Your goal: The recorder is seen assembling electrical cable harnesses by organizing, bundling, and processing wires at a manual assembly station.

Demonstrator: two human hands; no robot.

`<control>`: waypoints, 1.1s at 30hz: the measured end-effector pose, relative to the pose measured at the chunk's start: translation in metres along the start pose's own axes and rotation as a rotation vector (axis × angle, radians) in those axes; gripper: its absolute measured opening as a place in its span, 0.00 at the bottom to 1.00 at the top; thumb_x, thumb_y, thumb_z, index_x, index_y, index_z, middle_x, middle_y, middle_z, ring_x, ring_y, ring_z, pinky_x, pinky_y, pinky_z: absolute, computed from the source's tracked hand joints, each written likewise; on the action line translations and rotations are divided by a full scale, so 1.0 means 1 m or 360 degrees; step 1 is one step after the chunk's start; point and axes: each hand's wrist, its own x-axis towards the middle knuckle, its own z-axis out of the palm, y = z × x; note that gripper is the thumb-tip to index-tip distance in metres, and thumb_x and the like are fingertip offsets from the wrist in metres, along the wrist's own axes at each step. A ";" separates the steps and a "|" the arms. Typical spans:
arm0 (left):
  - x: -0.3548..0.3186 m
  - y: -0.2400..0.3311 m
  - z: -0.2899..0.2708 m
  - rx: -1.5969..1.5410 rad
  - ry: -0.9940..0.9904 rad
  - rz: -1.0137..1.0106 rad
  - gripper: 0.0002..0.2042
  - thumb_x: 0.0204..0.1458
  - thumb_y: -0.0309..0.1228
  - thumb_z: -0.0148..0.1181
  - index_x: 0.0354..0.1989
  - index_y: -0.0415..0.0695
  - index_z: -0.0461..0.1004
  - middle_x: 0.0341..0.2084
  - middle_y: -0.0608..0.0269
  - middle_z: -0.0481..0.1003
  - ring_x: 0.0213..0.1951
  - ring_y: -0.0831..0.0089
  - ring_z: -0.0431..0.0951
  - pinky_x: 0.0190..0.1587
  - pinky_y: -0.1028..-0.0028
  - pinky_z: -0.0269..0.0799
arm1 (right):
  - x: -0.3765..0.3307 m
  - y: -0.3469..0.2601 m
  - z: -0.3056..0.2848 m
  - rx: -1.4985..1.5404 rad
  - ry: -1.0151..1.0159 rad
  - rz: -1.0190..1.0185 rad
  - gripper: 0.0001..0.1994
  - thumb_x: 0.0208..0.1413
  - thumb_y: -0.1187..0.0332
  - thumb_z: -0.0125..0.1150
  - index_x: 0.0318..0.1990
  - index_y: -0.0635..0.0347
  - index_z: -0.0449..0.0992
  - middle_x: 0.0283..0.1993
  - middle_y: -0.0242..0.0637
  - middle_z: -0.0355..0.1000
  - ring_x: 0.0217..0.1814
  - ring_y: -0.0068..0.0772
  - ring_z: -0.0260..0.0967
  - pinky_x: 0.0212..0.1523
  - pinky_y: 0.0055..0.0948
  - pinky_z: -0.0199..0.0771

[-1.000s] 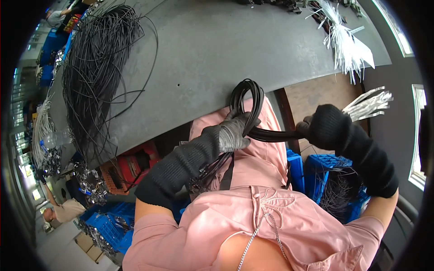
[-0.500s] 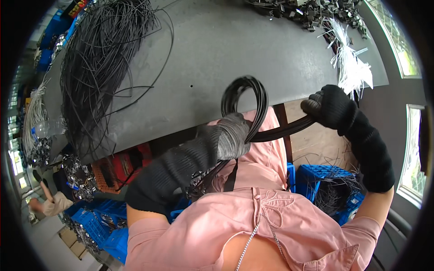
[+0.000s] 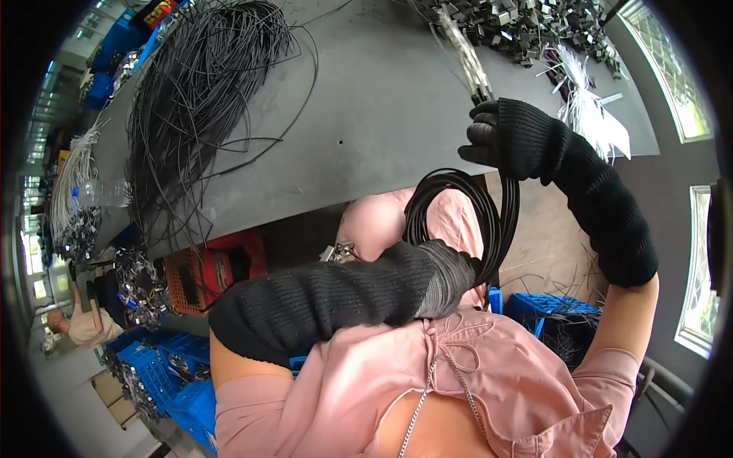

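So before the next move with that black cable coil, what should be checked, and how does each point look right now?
1. Left hand grips the cable coil: ok, its glove closes around the lower loops.
2. Right hand holds the coil's upper end: ok.
3. Loops lie together, none straying: ok.
4. Coil clear of the loose cable pile on the table: ok, well apart.
5. Loose end of the cable located: cannot tell, hidden in the gloves.
6. White ties within reach: ok, beside the right hand.
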 end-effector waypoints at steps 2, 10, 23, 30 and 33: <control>0.015 -0.038 0.050 0.0292 0.0651 0.0209 0.13 0.43 0.31 0.51 0.37 0.39 0.70 0.30 0.51 0.75 0.34 0.57 0.77 0.35 0.62 0.71 | -0.004 0.001 -0.006 -0.0101 0.0073 0.0075 0.12 0.38 0.66 0.54 0.34 0.58 0.74 0.24 0.34 0.64 0.32 0.36 0.67 0.44 0.35 0.70; 0.007 -0.121 -0.059 0.1205 0.0337 -0.0705 0.12 0.47 0.31 0.46 0.39 0.46 0.73 0.35 0.51 0.74 0.39 0.62 0.76 0.49 0.67 0.67 | -0.017 -0.017 0.034 -0.0161 -0.0052 0.0718 0.05 0.38 0.65 0.57 0.24 0.51 0.69 0.20 0.33 0.64 0.23 0.37 0.67 0.26 0.37 0.65; 0.053 -0.216 0.014 0.0810 0.0914 -0.0786 0.41 0.47 0.50 0.50 0.64 0.42 0.40 0.60 0.54 0.54 0.63 0.59 0.49 0.64 0.55 0.30 | 0.015 0.013 0.201 -0.0033 0.0128 0.0922 0.04 0.41 0.66 0.53 0.21 0.52 0.68 0.18 0.34 0.65 0.22 0.38 0.67 0.28 0.37 0.65; 0.080 -0.231 0.028 0.0686 0.0769 -0.0987 0.33 0.50 0.44 0.47 0.63 0.43 0.46 0.51 0.57 0.65 0.55 0.62 0.61 0.61 0.56 0.42 | 0.025 -0.005 0.202 0.0279 0.0220 0.1204 0.25 0.34 0.60 0.65 0.44 0.58 0.70 0.45 0.43 0.67 0.50 0.44 0.63 0.53 0.42 0.60; 0.080 -0.231 0.029 0.0687 0.0783 -0.0898 0.35 0.49 0.45 0.49 0.63 0.42 0.45 0.49 0.57 0.65 0.54 0.62 0.61 0.61 0.59 0.41 | 0.027 -0.031 0.199 0.0187 0.0326 0.1281 0.36 0.32 0.59 0.67 0.54 0.57 0.63 0.53 0.45 0.63 0.57 0.47 0.57 0.58 0.47 0.54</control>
